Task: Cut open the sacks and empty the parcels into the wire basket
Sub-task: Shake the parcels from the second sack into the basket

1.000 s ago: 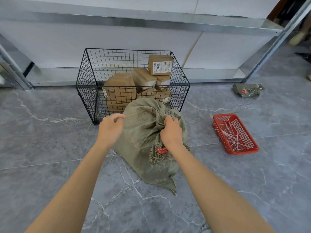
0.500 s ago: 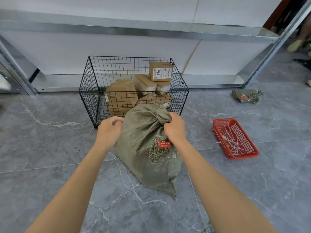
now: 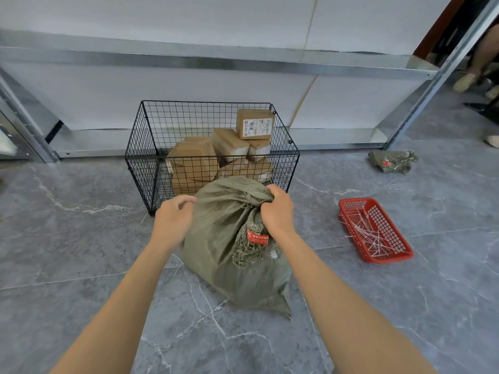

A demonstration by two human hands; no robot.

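— Where's the sack [image 3: 229, 238]?

— On the grey floor [image 3: 81, 252], just in front of the wire basket [image 3: 145, 157], its top overlapping the basket's front wall from this angle. It is tied shut, with a red tag [image 3: 258, 237] at the frayed neck.

— And the hands?

— The right hand [image 3: 278, 211] has its grip clenched on the bunched cloth just above that tag. The left hand [image 3: 172, 220] lies against the sack's upper left side with its fingers curled (the hand itself hides whether that grip has any cloth in it, so I cannot tell).

— Anything in the basket?

— Brown cardboard parcels [image 3: 194, 163], piled toward the middle and right; the top one shows a white label.

— What else is there?

— A red tray [image 3: 399, 255] of white ties [image 3: 371, 233] on the floor to the right, well apart from the sack. A crumpled sack [image 3: 391, 161] beyond it, near the metal shelf [image 3: 216, 60].
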